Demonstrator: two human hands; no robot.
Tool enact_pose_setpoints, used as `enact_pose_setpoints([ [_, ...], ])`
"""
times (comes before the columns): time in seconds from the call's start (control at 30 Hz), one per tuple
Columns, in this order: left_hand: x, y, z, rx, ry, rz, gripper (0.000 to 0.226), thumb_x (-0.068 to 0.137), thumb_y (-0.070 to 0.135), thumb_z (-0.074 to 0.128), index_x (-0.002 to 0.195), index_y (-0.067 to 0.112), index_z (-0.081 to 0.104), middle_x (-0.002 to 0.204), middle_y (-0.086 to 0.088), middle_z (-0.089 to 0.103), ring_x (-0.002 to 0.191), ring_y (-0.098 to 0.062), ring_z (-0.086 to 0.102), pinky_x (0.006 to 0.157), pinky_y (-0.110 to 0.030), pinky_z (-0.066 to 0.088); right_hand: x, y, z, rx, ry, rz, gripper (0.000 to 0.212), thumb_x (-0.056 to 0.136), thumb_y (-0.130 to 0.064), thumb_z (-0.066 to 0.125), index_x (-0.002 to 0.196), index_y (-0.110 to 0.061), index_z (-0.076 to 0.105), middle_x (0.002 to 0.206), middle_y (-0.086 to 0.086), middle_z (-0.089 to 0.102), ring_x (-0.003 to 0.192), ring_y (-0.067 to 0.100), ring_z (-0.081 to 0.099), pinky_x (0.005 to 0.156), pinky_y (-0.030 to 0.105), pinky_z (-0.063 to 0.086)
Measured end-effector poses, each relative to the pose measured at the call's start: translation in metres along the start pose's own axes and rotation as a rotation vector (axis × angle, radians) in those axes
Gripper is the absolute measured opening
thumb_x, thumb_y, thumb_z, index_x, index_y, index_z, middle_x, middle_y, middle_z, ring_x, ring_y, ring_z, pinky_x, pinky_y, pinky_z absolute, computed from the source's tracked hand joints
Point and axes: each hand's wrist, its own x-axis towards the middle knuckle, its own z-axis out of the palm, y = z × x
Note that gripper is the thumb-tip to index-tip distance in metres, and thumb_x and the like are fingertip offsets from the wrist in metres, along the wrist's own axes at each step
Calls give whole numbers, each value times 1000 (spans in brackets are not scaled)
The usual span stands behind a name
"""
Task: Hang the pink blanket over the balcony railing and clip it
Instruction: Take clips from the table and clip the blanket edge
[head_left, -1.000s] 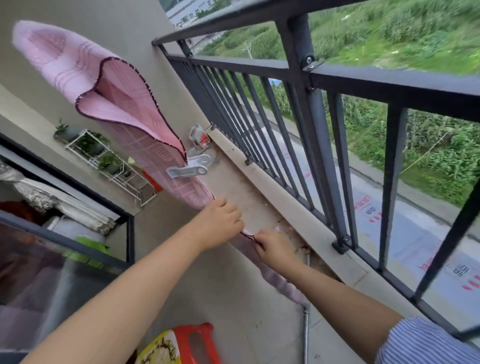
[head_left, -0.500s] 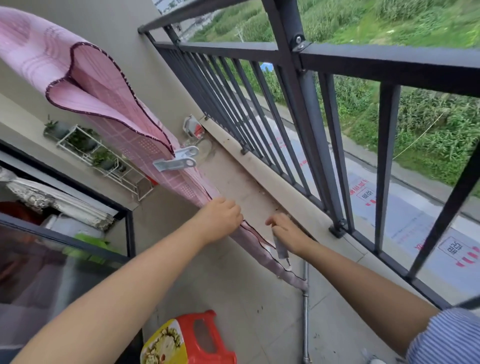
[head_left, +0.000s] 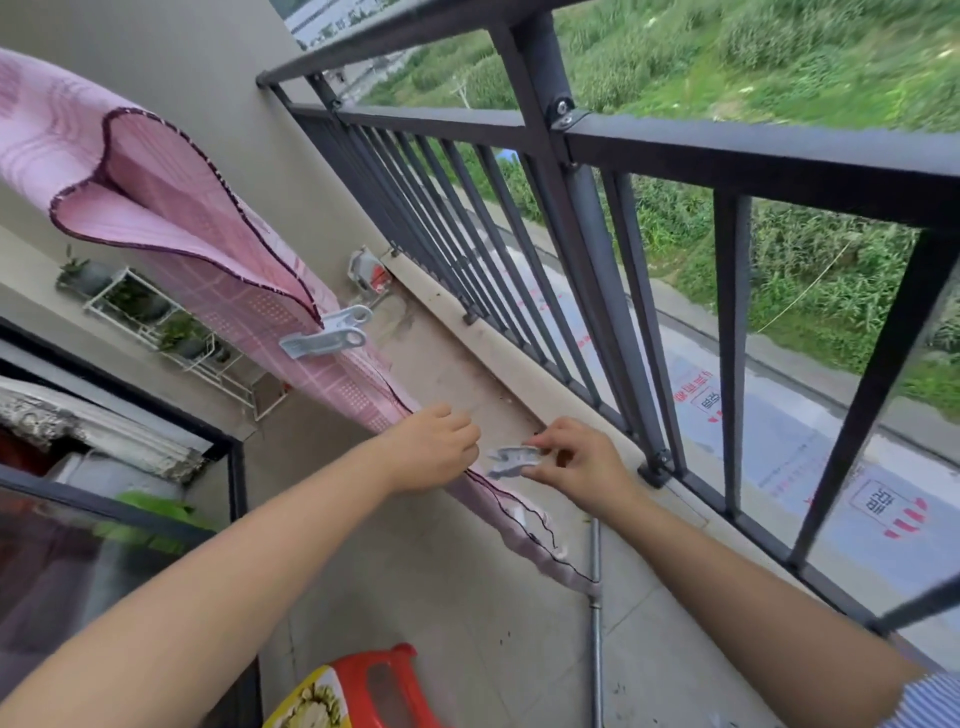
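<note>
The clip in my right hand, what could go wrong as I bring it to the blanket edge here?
1. The small clip is only pinched at the right hand's fingertips, beside the open railing; a fumble might drop it to the floor or through the bars.
2. The left hand grips just the blanket's thin trimmed edge, so it could slip before the clip bites.
3. Only one clip holds the blanket so far; the loose end may sag or slide.
</note>
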Motion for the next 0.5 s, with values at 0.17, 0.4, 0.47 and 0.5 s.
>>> enact_pose_setpoints([
  [0.17,-2,0,-4,-2,54,-6,24,62,10,38,46,21,53,50,5,54,47,-14,53,56,-26,19,-6,3,21,122,61,52,22,62,-3,79,83,1,73,64,3,58,57,-3,52,56,8,36],
  [0.4,-5,-5,4,-13,23,-24,20,63,14,41,50,22,55,53,6,55,50,-13,53,55,-26,22,6,0,51,59,52,22,32,67,0,74,98,0,69,75,-2,51,65,11,50,61,4,38],
  [0.47,-5,-7,7,-33,20,-28,20,61,15,39,51,22,55,53,6,55,50,-13,54,56,-25,23,5,3,54,18,47,-3,44,69,-9,74,111,-1,62,93,2,56,85,14,53,72,9,41],
  [0.5,-4,-9,9,-49,6,-37,20,60,16,39,52,21,56,53,5,56,50,-14,55,57,-25,24,4,6,54,-3,42,5,53,70,-14,74,118,-2,56,104,5,56,95,13,51,79,17,44],
])
